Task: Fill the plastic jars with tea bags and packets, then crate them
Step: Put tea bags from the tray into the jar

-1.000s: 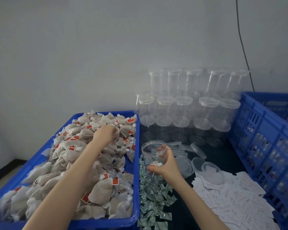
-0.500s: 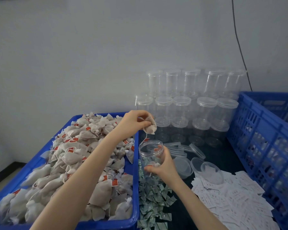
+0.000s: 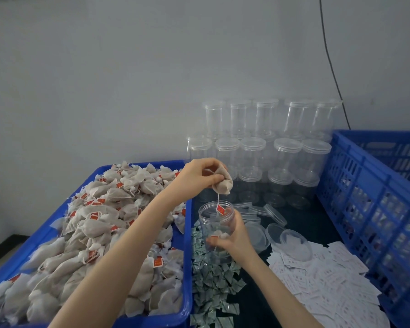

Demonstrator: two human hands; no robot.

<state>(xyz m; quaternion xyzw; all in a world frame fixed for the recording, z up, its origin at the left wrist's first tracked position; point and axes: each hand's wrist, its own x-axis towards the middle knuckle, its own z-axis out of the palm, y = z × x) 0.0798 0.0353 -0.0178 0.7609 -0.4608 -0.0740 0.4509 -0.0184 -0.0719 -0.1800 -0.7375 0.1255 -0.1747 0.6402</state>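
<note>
Change: left hand has come off the heap in the tray and now sits above the jar mouth with one tea bag; right hand has kept its hold on the jar.
Blue tray: far left, heaped with grey-white tea bags bearing red tags.
Left hand: fingers and thumb curled, pinching a single tea bag at its top; bag hangs just above the open jar.
String and tag: a thin string drops from the held bag; its red tag hangs at the jar's rim.
Open jar: clear plastic, lid off, upright, just right of the tray's rim; at least one tea bag lies low inside it.
Right hand: fingers wrapped round the jar's lower half, thumb on the near side.
Green packets: small folded sachets piled on the dark table, beneath and in front of the jar.
Loose lids: several clear lids lying right of the jar, some overlapping.
Stacked jars: lidded clear jars in tiers against the wall, behind the open jar.
White packets: flat printed sachets spread on the table, near right.
Blue crate: slatted, far right; contents not discernible.
</note>
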